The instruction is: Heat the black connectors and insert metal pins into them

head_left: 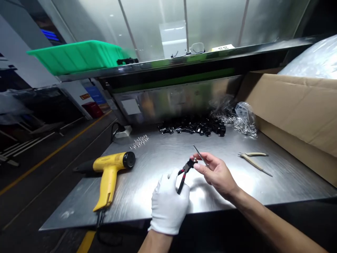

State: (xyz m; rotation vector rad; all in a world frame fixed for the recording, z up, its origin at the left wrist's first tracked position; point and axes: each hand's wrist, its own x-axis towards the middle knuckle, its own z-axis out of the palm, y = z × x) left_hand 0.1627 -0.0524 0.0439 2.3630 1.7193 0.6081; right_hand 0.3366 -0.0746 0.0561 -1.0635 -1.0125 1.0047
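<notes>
My left hand (170,200), in a white glove, is closed round the handles of small pliers (182,181) with black and red grips. At the pliers' jaws sits a small black part (192,162) with a shiny metal bit on it. My bare right hand (217,175) has its fingers closed at the black part, and a thin metal rod (199,153) rests across those fingers, its tip pointing up and left. Both hands meet above the front middle of the metal table (147,168).
A yellow heat gun (108,175) lies at the left, near rows of small metal pieces (139,141). Black parts (197,127) are piled at the back beside bagged metal pieces (245,121). Beige-handled pliers (254,161) and a cardboard box (297,109) are right; a green bin (79,58) sits on the shelf.
</notes>
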